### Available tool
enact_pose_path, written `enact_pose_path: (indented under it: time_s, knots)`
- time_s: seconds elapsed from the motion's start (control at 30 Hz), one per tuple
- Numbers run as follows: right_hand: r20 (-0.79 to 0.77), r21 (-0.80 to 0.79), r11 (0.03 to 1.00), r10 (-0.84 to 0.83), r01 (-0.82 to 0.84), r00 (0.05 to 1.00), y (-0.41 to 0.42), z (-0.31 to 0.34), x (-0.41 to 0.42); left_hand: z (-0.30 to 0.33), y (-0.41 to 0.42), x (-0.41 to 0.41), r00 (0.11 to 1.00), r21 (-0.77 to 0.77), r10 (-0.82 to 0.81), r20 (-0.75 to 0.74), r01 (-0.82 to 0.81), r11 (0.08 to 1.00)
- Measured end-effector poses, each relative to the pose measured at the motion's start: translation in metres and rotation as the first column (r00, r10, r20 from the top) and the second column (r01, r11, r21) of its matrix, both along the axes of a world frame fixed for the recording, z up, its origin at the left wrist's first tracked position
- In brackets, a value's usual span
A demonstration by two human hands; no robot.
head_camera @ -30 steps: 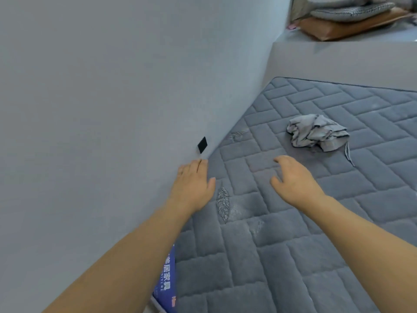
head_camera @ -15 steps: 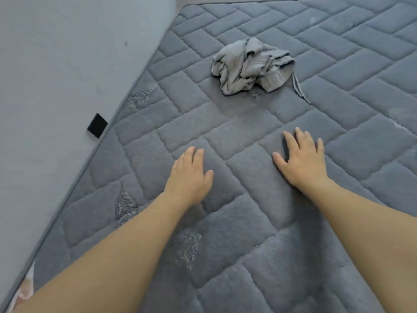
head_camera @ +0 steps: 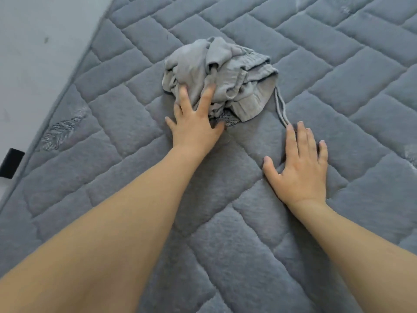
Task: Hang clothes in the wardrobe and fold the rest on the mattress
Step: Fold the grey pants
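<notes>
Grey quilted mattress (head_camera: 338, 64) fills the view; pale wall (head_camera: 40, 53) along its left edge, small black block (head_camera: 11, 162) at the wall's base. Crumpled grey garment (head_camera: 225, 73) lies mid-mattress, drawstring (head_camera: 281, 107) trailing toward the right hand (head_camera: 300, 170). Left hand (head_camera: 196, 123): fingers spread, straight, resting on the garment's near edge. Right hand: flat on the mattress, fingers extended, index tip at the drawstring's end.

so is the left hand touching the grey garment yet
Touching. The head view shows the left hand with its straight fingers lying on the near edge of the crumpled garment; no gap shows between them.
</notes>
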State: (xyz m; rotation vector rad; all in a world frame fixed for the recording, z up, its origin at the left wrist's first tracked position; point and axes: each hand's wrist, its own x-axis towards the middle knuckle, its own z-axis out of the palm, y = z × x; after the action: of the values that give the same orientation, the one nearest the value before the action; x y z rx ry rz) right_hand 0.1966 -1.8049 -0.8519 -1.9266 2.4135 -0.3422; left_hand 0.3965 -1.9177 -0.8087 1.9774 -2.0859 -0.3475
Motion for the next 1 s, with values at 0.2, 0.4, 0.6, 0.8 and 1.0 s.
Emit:
enact_pose_path:
  time_s: [0.2, 0.4, 0.6, 0.8, 1.0]
  knots:
    - [0.056, -0.064, 0.998, 0.020, -0.017, 0.998, -0.008, -0.002, -0.005, 0.005, 0.021, 0.011, 0.950, -0.208, -0.087, -0.301, 0.024, 0.978]
    - [0.041, -0.082, 0.992, 0.100, -0.096, 0.994, -0.007, -0.005, -0.009, -0.025, 0.173, 0.015, 0.963, -0.159, -0.049, -0.266, 0.006, 0.987]
    - [0.017, -0.175, 0.944, 0.286, -0.278, 0.958, -0.008, -0.010, -0.013, -0.031, 0.161, 0.003, 0.992, -0.101, 0.030, -0.125, -0.043, 0.994]
    - [-0.007, -0.107, 0.949, 0.298, -0.297, 0.955, -0.009, -0.005, -0.011, -0.032, 0.164, 0.005, 0.990, -0.122, 0.027, -0.141, -0.044, 0.992]
    - [0.026, -0.082, 0.933, 0.353, -0.350, 0.935, -0.012, 0.003, -0.012, -0.038, 0.167, 0.004, 0.984, -0.234, 0.008, -0.178, -0.051, 0.971]
